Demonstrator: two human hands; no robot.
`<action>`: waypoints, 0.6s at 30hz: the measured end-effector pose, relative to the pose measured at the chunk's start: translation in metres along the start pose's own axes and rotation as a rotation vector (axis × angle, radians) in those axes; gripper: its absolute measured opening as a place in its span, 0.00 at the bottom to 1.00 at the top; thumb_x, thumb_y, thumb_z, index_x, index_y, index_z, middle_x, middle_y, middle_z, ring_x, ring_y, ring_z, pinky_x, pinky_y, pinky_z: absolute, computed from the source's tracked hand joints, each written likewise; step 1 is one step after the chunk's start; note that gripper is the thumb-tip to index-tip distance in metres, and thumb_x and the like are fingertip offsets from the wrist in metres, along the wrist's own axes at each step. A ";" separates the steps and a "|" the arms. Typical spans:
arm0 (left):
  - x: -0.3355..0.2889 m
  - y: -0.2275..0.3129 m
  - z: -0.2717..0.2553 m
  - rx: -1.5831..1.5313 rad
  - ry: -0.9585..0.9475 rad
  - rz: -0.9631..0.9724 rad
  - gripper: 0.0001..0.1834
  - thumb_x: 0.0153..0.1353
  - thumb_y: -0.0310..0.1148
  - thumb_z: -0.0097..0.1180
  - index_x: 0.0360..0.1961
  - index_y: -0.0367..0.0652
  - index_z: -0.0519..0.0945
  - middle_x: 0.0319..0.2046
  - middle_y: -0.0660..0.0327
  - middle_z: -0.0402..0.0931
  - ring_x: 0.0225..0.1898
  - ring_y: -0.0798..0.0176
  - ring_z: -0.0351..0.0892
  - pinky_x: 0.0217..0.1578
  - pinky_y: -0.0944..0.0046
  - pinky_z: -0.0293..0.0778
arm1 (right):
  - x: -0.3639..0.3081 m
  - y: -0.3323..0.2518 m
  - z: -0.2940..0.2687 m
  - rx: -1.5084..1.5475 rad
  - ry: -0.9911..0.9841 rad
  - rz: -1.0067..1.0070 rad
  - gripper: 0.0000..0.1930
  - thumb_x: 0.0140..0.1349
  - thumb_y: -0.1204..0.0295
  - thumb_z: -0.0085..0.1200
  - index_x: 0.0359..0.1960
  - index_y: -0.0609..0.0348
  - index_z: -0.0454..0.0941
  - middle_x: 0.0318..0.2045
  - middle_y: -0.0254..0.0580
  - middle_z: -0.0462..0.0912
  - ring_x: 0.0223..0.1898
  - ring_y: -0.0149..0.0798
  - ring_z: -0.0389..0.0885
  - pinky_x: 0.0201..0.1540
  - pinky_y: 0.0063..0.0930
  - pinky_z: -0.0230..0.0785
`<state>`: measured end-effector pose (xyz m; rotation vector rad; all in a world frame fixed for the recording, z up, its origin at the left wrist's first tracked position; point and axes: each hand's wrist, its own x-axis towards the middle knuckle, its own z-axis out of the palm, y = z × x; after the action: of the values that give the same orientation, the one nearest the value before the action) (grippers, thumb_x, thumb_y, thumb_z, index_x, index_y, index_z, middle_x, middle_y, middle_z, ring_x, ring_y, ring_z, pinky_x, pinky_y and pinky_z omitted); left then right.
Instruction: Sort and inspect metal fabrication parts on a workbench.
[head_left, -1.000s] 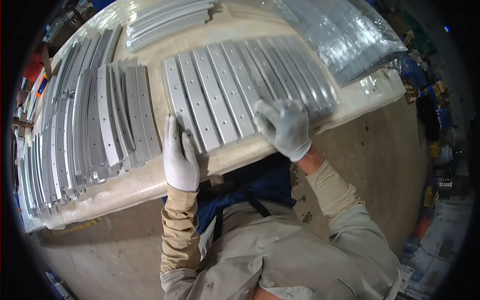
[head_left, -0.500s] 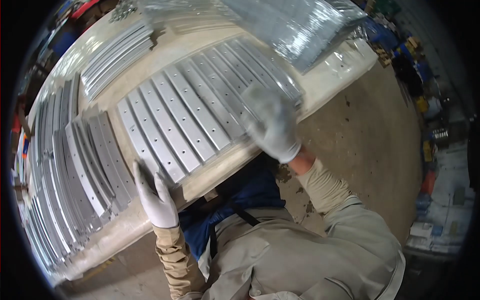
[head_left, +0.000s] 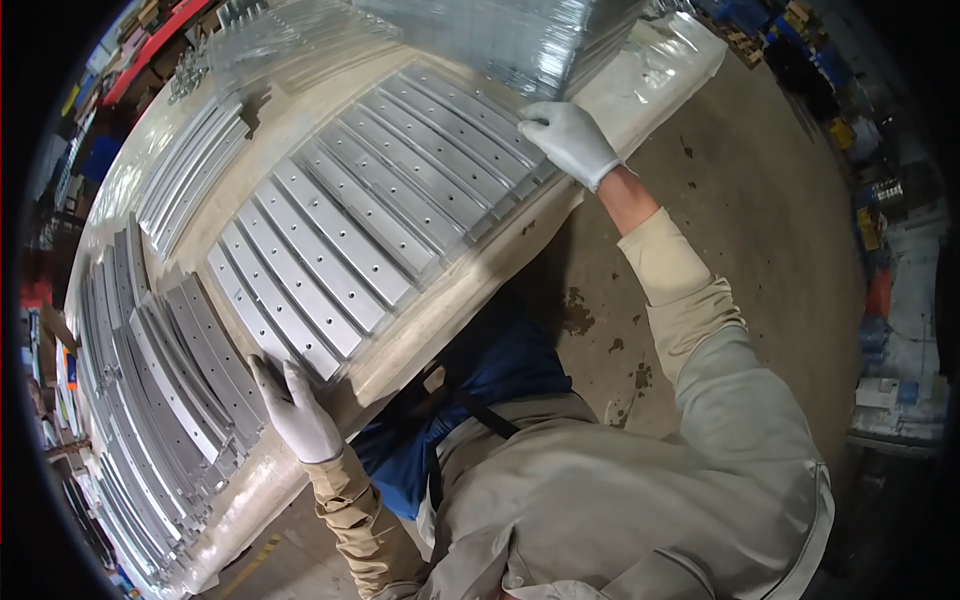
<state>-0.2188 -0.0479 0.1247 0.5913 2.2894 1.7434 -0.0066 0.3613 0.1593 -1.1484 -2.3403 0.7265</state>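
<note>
Silver metal strips [head_left: 330, 240], slightly curved and drilled with small holes, lie side by side in a wide row along the table's near edge. At the row's left end my left hand [head_left: 303, 425], in a white glove, rests with thumb and fingers apart, touching the near end of the outermost strip and holding nothing. My right hand [head_left: 572, 145], also gloved, is at the row's right end. Its fingers are bent in against the outermost right strip [head_left: 490, 118], closed at its edge; the fingertips are partly hidden.
More curved metal strips [head_left: 160, 400] are piled on the table's left side, and a smaller stack [head_left: 190, 170] lies behind. A plastic-wrapped bundle [head_left: 520, 45] stands at the back. Small metal parts [head_left: 188, 75] sit at the far left. The table edge [head_left: 440, 310] runs before my body.
My right hand has moved from over the row's right part to its far right edge, fingers now bent in. My left hand stays at the left end. The view has shifted slightly.
</note>
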 end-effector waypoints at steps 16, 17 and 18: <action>0.017 -0.003 -0.013 -0.038 0.045 -0.146 0.29 0.74 0.27 0.49 0.73 0.27 0.61 0.69 0.47 0.68 0.68 0.58 0.69 0.67 0.62 0.65 | 0.010 -0.002 -0.002 -0.172 -0.081 -0.024 0.23 0.64 0.58 0.58 0.54 0.62 0.83 0.49 0.54 0.86 0.52 0.51 0.84 0.57 0.41 0.74; 0.016 -0.004 -0.012 -0.011 0.061 -0.107 0.29 0.74 0.28 0.49 0.72 0.27 0.61 0.69 0.48 0.68 0.68 0.58 0.69 0.67 0.62 0.65 | 0.007 -0.003 -0.001 -0.184 -0.075 -0.017 0.23 0.64 0.58 0.58 0.54 0.62 0.82 0.49 0.54 0.86 0.52 0.51 0.84 0.57 0.41 0.74; 0.014 -0.005 -0.011 0.016 0.076 -0.068 0.29 0.74 0.28 0.50 0.72 0.27 0.62 0.69 0.48 0.68 0.68 0.58 0.69 0.67 0.62 0.65 | 0.006 -0.004 0.000 -0.197 -0.069 -0.010 0.22 0.65 0.58 0.57 0.54 0.62 0.82 0.49 0.53 0.86 0.52 0.51 0.84 0.57 0.41 0.74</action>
<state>-0.2366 -0.0527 0.1242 0.4522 2.3476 1.7465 -0.0125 0.3642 0.1623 -1.2098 -2.5189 0.5490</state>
